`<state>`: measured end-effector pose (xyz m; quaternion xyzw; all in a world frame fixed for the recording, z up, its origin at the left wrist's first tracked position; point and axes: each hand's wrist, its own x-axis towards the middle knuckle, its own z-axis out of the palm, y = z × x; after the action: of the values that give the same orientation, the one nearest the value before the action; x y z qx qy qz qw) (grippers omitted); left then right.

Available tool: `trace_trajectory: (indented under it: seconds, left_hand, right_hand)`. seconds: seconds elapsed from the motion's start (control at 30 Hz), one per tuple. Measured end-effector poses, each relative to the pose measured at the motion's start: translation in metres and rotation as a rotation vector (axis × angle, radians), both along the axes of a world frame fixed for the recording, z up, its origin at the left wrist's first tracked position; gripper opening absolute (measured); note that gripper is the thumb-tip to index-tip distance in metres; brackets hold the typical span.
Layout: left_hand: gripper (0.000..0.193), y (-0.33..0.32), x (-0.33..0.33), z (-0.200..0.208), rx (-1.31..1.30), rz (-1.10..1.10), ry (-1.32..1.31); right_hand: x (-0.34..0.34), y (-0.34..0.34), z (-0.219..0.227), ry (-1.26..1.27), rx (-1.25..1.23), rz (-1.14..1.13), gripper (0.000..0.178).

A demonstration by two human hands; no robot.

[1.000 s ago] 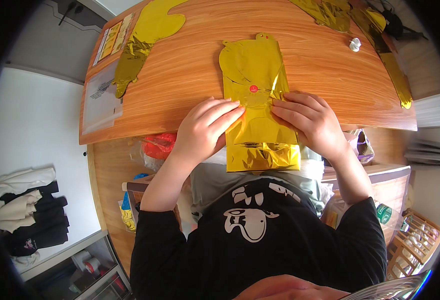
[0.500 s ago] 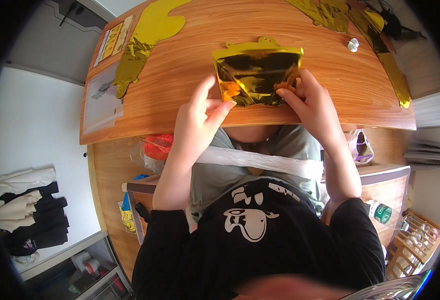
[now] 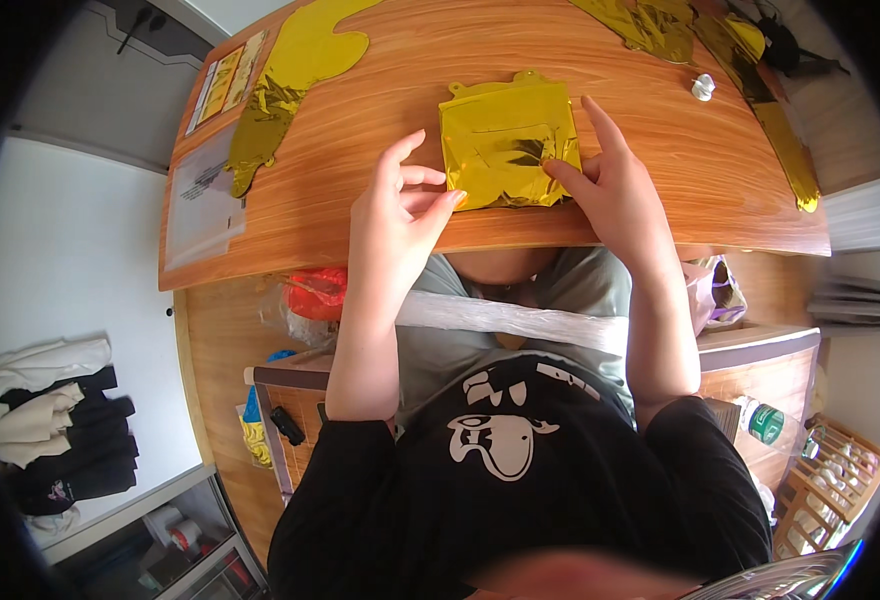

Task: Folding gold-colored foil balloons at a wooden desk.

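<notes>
A shiny gold foil balloon [image 3: 505, 115], folded into a rough square, lies near the table's front edge. Small tabs stick out along its far side. At its near left corner is my left hand [image 3: 392, 215], thumb touching the foil and the other fingers curved apart from it. My right hand [image 3: 622, 200] is on the right side, with the thumb on the foil and the index finger stretched out past its edge. Both hands look open, gripping nothing, though some right fingertips are partly hidden beside the foil.
More flat gold foil balloons lie at the table's left [image 3: 305, 55] and far right [image 3: 650, 30]. A small white crumpled piece [image 3: 703, 87] sits right of centre. Clear plastic sleeves [image 3: 205, 200] rest by the left edge. White film [image 3: 500, 315] stretches across my lap.
The near part of the foil, lifted and pinched in both hands before, now lies flat on the table. My fingers have loosened and spread.
</notes>
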<state>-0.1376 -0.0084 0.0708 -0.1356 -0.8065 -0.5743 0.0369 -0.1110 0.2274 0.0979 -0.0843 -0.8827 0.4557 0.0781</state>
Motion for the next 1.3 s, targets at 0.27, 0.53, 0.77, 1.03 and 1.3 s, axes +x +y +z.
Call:
trace_trajectory:
  seconds: [0.27, 0.53, 0.77, 1.03, 1.3]
  left_hand:
    - [0.064, -0.005, -0.012, 0.019, -0.237, -0.044, 0.105]
    - [0.070, 0.017, -0.082, 0.026, -0.710, -0.602, 0.574]
    - [0.072, 0.027, -0.085, -0.002, -0.839, -0.697, 0.623]
    - [0.075, 0.028, -0.085, -0.001, -0.908, -0.676, 0.663]
    - [0.079, 0.028, -0.085, -0.003, -0.938, -0.687, 0.625]
  right_hand:
    - [0.000, -0.003, 0.005, -0.011, 0.009, 0.011, 0.079]
    - [0.002, -0.003, 0.002, 0.021, 0.037, 0.012, 0.076]
    - [0.006, -0.002, 0.004, 0.001, 0.009, 0.018, 0.072]
    - [0.023, 0.009, -0.016, 0.176, -0.022, -0.029, 0.056]
    - [0.021, 0.013, -0.021, 0.182, 0.059, 0.021, 0.041]
